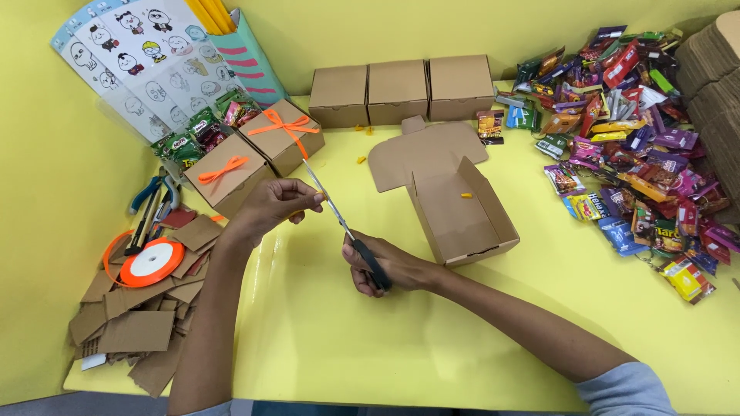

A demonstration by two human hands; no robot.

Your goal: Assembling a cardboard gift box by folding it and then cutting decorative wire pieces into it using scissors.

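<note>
The right hand (pixel 385 268) is closed around the black handles of the scissors (pixel 343 223), whose thin metal blades slant up past the left hand (pixel 274 206); that hand pinches something small beside the blades, too small to make out. Just right of the right hand sits an open, plain cardboard box (pixel 462 212), and just beyond the left hand two shut boxes tied with glossy orange ribbon bows (pixel 284 123).

The worktop (pixel 324 339) was a flat, bright yellow surface. Yellow walls (pixel 46 231) enclosed it at the back and on the left side. Lighting was even and cast soft shadows. A grey floor strip (pixel 100 404) showed below the front edge.
</note>
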